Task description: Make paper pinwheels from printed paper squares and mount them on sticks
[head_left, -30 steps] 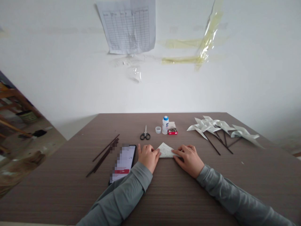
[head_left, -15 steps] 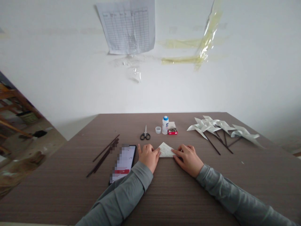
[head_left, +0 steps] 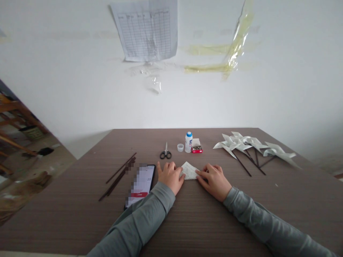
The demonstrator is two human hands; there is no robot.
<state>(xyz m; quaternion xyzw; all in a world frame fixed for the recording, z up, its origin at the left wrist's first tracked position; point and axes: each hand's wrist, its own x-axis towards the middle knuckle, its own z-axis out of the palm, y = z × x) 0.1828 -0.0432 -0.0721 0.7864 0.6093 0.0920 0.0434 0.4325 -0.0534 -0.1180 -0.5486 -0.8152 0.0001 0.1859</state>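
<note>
A folded piece of white paper point(head_left: 189, 172) with printed lines lies on the table, its point facing the wall. My left hand point(head_left: 170, 176) grips its left corner, thumb and forefinger against the paper and the other fingers bent over the tabletop. At the right corner, my right hand point(head_left: 213, 181) holds the paper down between thumb and fingertips. Just beyond the paper are black-handled scissors point(head_left: 165, 154), a small clear cup point(head_left: 180, 147), a white bottle with a blue cap point(head_left: 188, 142) and a red box of small metal pieces point(head_left: 197, 149).
A phone point(head_left: 140, 185) with a lit screen lies by my left forearm. Dark thin sticks point(head_left: 118, 178) rest farther left. Several white paper pinwheels point(head_left: 254, 142) on dark sticks lie at the back right. The wall point(head_left: 171, 110) rises behind the table's far edge point(head_left: 150, 129).
My left thumb has moved slightly right and toward me along the paper's lower left edge. My right hand stays almost still. The number on the phone screen went from 29 to 30.
</note>
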